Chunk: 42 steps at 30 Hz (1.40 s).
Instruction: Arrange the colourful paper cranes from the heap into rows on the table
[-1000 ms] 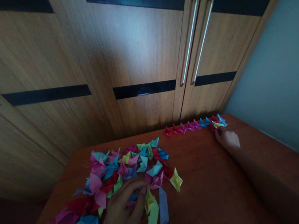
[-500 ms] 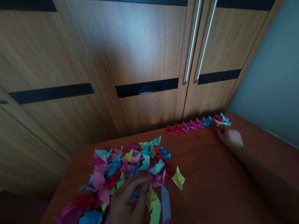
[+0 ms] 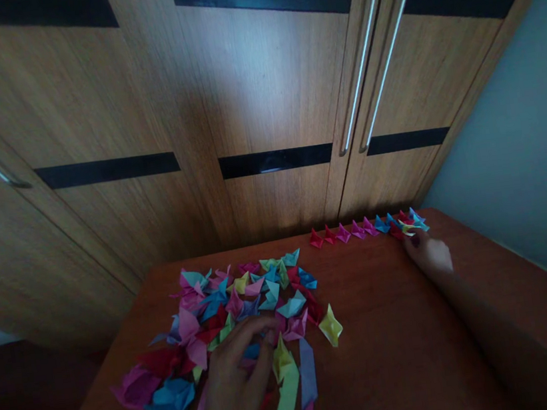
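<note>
My left hand point(image 3: 238, 374) hovers over the front of a heap of folded paper boats point(image 3: 250, 307). Its thumb and index finger are loosely curved with a gap between them, and I see nothing held there. A yellow paper boat point(image 3: 282, 360) lies just right of the thumb. Far to the right, my right hand point(image 3: 428, 255) is closed at the end of a row of small paper boats point(image 3: 342, 233). Its fingertips touch a yellow paper boat point(image 3: 407, 230), partly hidden by the fingers. Red and blue boats crowd around it.
A lone yellow boat point(image 3: 330, 326) sits right of the heap. Green point(image 3: 284, 402) and lilac point(image 3: 306, 372) paper strips lie in front. Behind the brown table point(image 3: 388, 351) stands a wooden wardrobe point(image 3: 263, 92) with metal handles; a pale wall point(image 3: 513, 153) rises at the right.
The whole view has shifted slightly, so things appear a little further right. Both hands keep nearly the same places; the right fingers have moved slightly at the yellow boat, more of which shows now.
</note>
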Tool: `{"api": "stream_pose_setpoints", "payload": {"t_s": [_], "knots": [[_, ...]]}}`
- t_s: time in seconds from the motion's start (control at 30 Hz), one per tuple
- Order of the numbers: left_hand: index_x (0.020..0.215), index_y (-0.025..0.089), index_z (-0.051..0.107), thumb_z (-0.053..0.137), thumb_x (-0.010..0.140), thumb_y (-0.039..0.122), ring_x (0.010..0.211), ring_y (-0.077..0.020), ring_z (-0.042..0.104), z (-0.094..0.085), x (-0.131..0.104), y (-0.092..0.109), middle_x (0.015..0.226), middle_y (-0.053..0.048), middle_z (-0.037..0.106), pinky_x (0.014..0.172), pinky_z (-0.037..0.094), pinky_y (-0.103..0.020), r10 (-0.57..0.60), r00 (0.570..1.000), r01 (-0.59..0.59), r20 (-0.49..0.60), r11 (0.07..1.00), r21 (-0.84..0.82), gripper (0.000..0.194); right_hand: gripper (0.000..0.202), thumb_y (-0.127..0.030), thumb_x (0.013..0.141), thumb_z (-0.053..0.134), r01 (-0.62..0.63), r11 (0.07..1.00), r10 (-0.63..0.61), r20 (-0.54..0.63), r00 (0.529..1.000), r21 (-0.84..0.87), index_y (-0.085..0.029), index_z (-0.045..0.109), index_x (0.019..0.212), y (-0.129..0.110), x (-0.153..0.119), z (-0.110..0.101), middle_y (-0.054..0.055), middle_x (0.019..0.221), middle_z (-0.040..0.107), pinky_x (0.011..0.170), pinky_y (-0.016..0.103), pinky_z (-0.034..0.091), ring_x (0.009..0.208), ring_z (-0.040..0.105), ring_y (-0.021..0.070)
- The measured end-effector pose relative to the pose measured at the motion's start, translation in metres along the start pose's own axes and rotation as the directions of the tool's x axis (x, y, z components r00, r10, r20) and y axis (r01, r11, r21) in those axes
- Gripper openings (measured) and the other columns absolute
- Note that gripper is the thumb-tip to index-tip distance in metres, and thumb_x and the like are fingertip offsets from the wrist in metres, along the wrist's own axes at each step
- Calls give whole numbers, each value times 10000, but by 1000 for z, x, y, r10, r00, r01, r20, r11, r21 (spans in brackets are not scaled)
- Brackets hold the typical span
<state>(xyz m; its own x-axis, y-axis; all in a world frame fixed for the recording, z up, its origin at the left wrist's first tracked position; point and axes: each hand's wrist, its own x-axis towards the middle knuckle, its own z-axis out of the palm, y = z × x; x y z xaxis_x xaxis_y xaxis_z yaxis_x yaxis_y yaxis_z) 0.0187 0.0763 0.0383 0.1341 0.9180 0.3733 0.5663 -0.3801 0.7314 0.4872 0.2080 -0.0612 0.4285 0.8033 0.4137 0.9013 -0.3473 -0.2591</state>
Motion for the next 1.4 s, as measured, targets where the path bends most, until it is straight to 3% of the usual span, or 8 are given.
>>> {"api": "stream_pose_setpoints", "payload": {"t_s": [0.23, 0.37, 0.5, 0.67, 0.87, 1.07, 1.23, 1.4], "knots": [[953, 254, 658, 488, 879, 253, 754, -162, 667, -4, 1, 2, 862, -9, 702, 671, 525, -247, -6, 996, 1, 93, 998, 59, 185, 382, -452, 787, 538, -141, 842, 204, -66, 977, 521, -162, 651, 1009, -39, -36, -20, 91, 816, 690, 646, 303, 451, 740, 626, 234], [961, 251, 639, 464, 882, 226, 723, -168, 648, -3, -15, 13, 844, -23, 670, 640, 497, -253, -27, 969, -46, 245, 958, 285, 194, 390, -498, 777, 569, -111, 548, 24, 117, 993, 829, -153, 627, 950, -109, -74, -38, 59, 794, 667, 559, 260, 451, 644, 588, 171], [1011, 255, 648, 506, 831, 202, 771, -224, 655, 5, -35, 12, 900, -52, 665, 662, 497, -316, -89, 952, -92, 293, 830, 551, 235, 369, -502, 758, 617, -198, 326, -155, 259, 953, 924, -167, 611, 912, -174, -113, -61, 31, 744, 626, 499, 240, 438, 599, 555, 150], [947, 236, 670, 518, 779, 112, 831, -237, 643, 19, -44, 0, 901, -61, 678, 692, 484, -321, -69, 961, -134, 269, 732, 668, 258, 335, -494, 784, 599, -293, 178, -228, 329, 916, 939, -182, 600, 904, -209, -146, -83, 3, 682, 588, 443, 219, 397, 533, 518, 128], [976, 241, 660, 475, 804, 112, 764, -205, 656, 10, -45, -9, 878, -47, 692, 651, 503, -281, 104, 977, -203, 186, 715, 669, 284, 322, -490, 817, 565, -243, 223, -290, 303, 908, 944, -179, 600, 893, -207, -161, -80, 13, 695, 608, 467, 223, 419, 556, 544, 134], [1013, 214, 622, 450, 892, 192, 824, -192, 669, -10, -29, -14, 932, -61, 692, 705, 546, -290, 364, 931, -318, 19, 785, 532, 211, 229, -380, 880, 511, -61, 309, -481, 211, 851, 949, -190, 628, 932, -204, -167, -81, 15, 731, 639, 584, 226, 458, 651, 594, 137], [955, 203, 625, 469, 906, 179, 833, -176, 656, -8, 1, -8, 912, -57, 676, 746, 548, -296, 396, 915, -392, 82, 820, 418, 165, 264, -269, 849, 564, 149, 335, -659, 119, 742, 930, -230, 596, 1109, -207, -177, -96, 16, 858, 663, 630, 221, 465, 703, 598, 125], [977, 208, 623, 492, 901, 162, 890, -171, 645, 6, 9, -15, 955, -55, 668, 796, 537, -302, 393, 904, -425, 167, 862, 275, 159, 151, -238, 881, 510, 385, 418, -719, 41, 694, 822, -223, 649, 938, -207, -179, -97, 16, 801, 644, 633, 227, 431, 687, 581, 121]]}}
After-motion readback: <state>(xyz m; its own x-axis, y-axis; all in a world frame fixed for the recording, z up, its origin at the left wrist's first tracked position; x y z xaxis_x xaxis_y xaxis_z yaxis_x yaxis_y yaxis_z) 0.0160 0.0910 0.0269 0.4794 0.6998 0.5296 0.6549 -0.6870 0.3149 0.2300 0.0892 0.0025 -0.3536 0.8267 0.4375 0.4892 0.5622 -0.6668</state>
